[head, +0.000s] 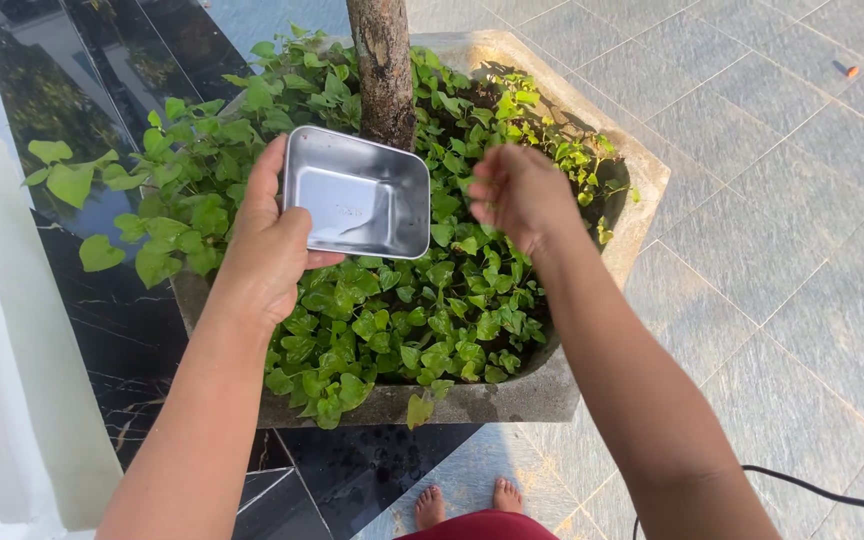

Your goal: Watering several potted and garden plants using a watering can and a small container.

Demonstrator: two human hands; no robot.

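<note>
The left hand [270,240] grips a shiny rectangular metal tray [357,192] by its left edge, thumb lying along the near rim and fingers wrapped behind, so the tray tilts with its hollow inside facing the camera. The tray is held in the air above the leafy green plants [392,310] that fill a square concrete planter [512,395], and its far rim sits just in front of the brown tree trunk [384,70] rising from the planter's middle. The right hand [520,193] hovers just to the right of the tray, apart from it, with the fingers loosely curled and bunched toward the thumb; it holds nothing that can be made out, and the fingertips are slightly blurred. The planter stands on pale grey paving tiles [782,230], with polished black stone [122,340] to the left. The person's bare feet [467,500] show at the bottom, and a black cable [822,490] lies near the right arm.
</note>
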